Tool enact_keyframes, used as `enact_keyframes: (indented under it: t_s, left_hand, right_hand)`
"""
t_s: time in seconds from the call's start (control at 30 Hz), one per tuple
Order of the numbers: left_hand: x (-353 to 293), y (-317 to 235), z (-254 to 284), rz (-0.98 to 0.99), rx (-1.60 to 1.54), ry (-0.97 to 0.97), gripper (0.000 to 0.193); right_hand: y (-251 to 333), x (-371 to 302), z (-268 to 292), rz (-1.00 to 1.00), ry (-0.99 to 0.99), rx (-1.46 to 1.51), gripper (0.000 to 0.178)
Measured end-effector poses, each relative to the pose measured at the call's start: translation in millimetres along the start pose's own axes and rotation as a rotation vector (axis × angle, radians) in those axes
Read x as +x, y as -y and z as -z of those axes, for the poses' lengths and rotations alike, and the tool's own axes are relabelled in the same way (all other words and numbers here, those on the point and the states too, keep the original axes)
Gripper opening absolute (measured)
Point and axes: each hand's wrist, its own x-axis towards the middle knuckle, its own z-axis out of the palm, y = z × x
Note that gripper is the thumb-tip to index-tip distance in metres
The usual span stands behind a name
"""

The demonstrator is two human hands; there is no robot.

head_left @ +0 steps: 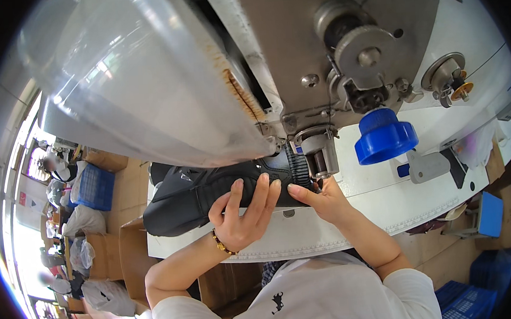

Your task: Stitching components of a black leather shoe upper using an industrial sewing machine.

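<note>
A black shoe (pixel 176 200) lies on its side along the white worktable (pixel 381 201), its toe to the left. The ribbed collar (pixel 299 169) at its right end sits beside the metal foot parts (pixel 319 152) of an industrial sewing machine (pixel 289 34). With fingers stretched over the shoe's near side, my left hand (pixel 241 216) presses and steadies it. My right hand (pixel 325 202) pinches the collar end, thumb on top; its other fingers are partly hidden behind the edge. The contact point under the machine is partly hidden by the metal parts.
A clear plastic cover (pixel 128 91) fills the upper left, above the shoe. A blue knob (pixel 386 137) hangs right of the machine foot. Cardboard boxes (pixel 134 257) and a blue crate (pixel 95 187) stand left; a blue-topped stool (pixel 490 214) stands right.
</note>
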Motion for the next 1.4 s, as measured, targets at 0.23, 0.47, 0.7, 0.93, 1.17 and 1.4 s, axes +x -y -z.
enact_keyframes:
  t_s: [0.23, 0.47, 0.7, 0.93, 1.17, 1.4]
  left_hand:
    - [5, 6, -5, 0.039, -0.101, 0.024, 0.023]
    - [10, 9, -6, 0.058, -0.139, 0.034, 0.023]
    - [18, 17, -4, 0.028, -0.180, 0.136, 0.027]
    - [-3, 12, -4, 0.069, -0.261, 0.263, 0.042]
    - [-39, -13, -45, 0.104, -0.028, 0.085, 0.056]
    - [-11, -7, -24, 0.101, -0.156, 0.110, 0.043]
  right_hand:
    - [-1, 3, -7, 0.026, -0.145, 0.016, 0.015]
    - [-1, 3, -13, 0.049, -0.291, 0.043, 0.013]
    - [1, 8, -17, 0.028, -0.402, 0.045, 0.017]
    - [6, -1, 4, -0.031, -0.148, -0.343, 0.023]
    - [-7, 3, 9, 0.333, -0.028, -0.838, 0.022]
    - [-3, -4, 1, -0.060, -0.086, -0.002, 0.022]
